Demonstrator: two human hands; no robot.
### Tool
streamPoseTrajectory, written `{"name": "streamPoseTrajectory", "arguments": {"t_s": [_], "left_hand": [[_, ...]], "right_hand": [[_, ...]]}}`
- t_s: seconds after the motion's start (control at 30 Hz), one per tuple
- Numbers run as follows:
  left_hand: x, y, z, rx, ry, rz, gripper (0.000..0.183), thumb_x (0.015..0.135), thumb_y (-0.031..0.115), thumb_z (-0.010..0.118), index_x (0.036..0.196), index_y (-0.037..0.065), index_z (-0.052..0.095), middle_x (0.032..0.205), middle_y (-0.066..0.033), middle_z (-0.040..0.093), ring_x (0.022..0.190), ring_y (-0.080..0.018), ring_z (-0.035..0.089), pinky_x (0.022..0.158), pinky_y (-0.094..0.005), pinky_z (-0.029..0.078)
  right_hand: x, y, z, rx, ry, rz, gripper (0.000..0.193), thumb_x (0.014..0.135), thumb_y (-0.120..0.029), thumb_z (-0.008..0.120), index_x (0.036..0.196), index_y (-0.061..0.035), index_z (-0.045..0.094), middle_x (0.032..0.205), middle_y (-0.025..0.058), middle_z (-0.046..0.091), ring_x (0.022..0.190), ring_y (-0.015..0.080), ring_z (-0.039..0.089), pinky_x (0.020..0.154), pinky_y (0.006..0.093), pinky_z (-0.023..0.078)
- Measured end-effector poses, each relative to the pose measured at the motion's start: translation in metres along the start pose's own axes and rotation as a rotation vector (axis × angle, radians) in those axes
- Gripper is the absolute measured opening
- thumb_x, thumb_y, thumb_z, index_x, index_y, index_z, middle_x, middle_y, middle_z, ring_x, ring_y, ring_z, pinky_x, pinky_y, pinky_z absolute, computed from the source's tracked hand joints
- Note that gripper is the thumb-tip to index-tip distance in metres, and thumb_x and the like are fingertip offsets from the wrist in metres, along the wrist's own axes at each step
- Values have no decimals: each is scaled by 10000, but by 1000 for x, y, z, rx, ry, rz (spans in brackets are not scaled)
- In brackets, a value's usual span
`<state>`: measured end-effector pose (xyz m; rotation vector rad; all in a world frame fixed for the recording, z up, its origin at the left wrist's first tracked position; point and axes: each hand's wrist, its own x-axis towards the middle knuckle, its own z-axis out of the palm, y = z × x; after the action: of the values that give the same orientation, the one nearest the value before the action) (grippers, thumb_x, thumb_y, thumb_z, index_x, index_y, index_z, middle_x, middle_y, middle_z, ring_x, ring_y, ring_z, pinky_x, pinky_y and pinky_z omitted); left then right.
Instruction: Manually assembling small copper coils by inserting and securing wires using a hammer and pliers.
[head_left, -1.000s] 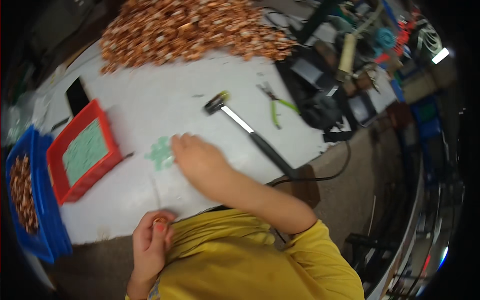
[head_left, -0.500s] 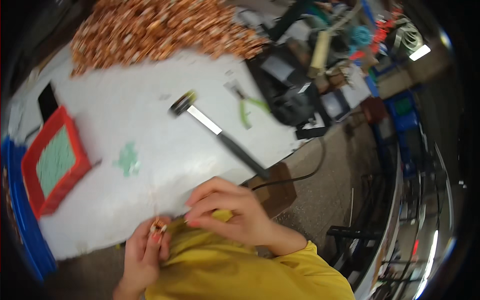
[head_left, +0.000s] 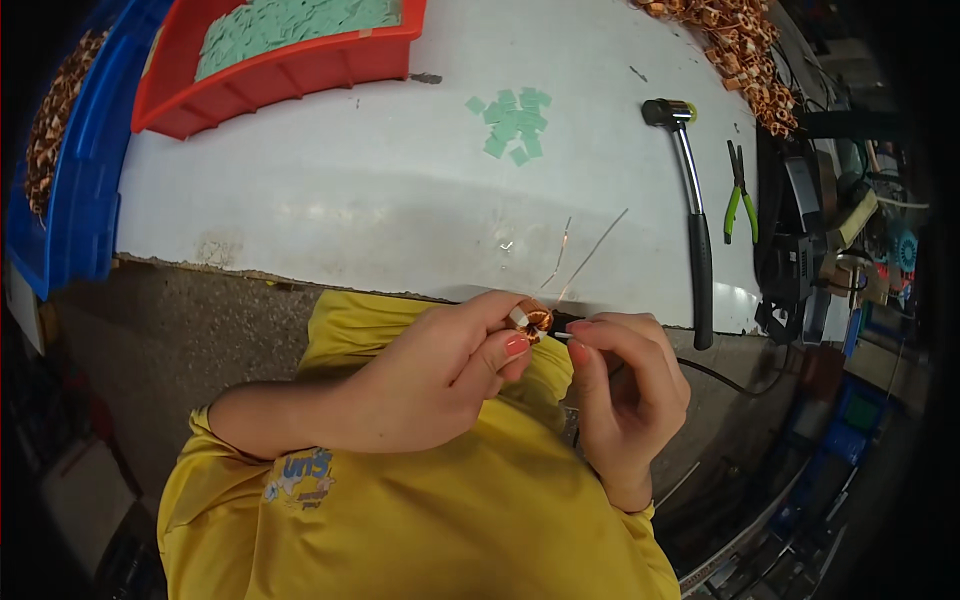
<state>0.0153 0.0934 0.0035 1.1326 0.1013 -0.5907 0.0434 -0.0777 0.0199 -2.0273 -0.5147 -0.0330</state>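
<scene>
My left hand (head_left: 450,370) pinches a small ring-shaped coil (head_left: 531,319) wound with copper wire, holding it just off the table's near edge. White patches show on the coil's rim, and two long thin wires (head_left: 562,252) rise from it over the tabletop. Thumb and forefinger of my right hand (head_left: 630,375) are closed right beside the coil. A short, thin, pale piece (head_left: 562,335) sticks out from those fingertips toward the ring; its kind cannot be made out.
Small green squares (head_left: 512,122) lie loose on the white table (head_left: 340,190). A red bin (head_left: 290,75) holds more of them. At left stands a blue crate (head_left: 85,170) with copper coils. A hammer (head_left: 692,190), green-handled pliers (head_left: 738,195) and a coil heap (head_left: 745,55) are at right.
My head has turned, so the table sits differently in view. The right hand, earlier apart from the coil, is now close against it. My left hand still holds the coil.
</scene>
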Motion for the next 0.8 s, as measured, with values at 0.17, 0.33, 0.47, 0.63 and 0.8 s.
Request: {"name": "streamPoseTrajectory", "arguments": {"t_s": [0.17,0.33,0.47,0.63,0.8], "left_hand": [[-1,-6,-1,55,-13,20,257,942,30,359,1171,28,476,756,-4,475,643,-74,376,562,-170,318],[-1,-9,0,148,-11,58,262,927,9,370,1167,24,474,768,-13,484,654,-84,395,576,-184,339],[-1,-9,3,213,5,87,270,916,-4,373,1166,15,473,780,-21,495,657,-92,411,577,-195,354],[-4,-3,2,250,1,79,285,899,-14,377,1167,-11,472,804,-32,524,640,-100,429,557,-213,366],[-2,0,16,373,125,200,281,911,-3,378,1176,-50,457,853,-75,565,671,-130,492,605,-217,436]], "right_hand": [[-4,-3,3,-159,-6,-94,198,679,114,633,833,-9,622,771,61,564,618,135,435,527,215,346],[-7,-5,5,-304,-25,-195,218,659,125,630,825,-17,631,711,33,510,589,136,403,504,227,329],[-7,-7,6,-359,-27,-233,228,656,127,631,830,-20,636,686,19,478,569,135,380,491,234,320],[-5,-8,11,-463,-17,-221,231,660,112,640,830,-43,649,666,14,476,537,139,367,471,244,323],[-7,-1,-6,-250,-240,-153,289,738,-38,625,1026,-33,605,703,23,500,578,169,460,519,274,407]]}}
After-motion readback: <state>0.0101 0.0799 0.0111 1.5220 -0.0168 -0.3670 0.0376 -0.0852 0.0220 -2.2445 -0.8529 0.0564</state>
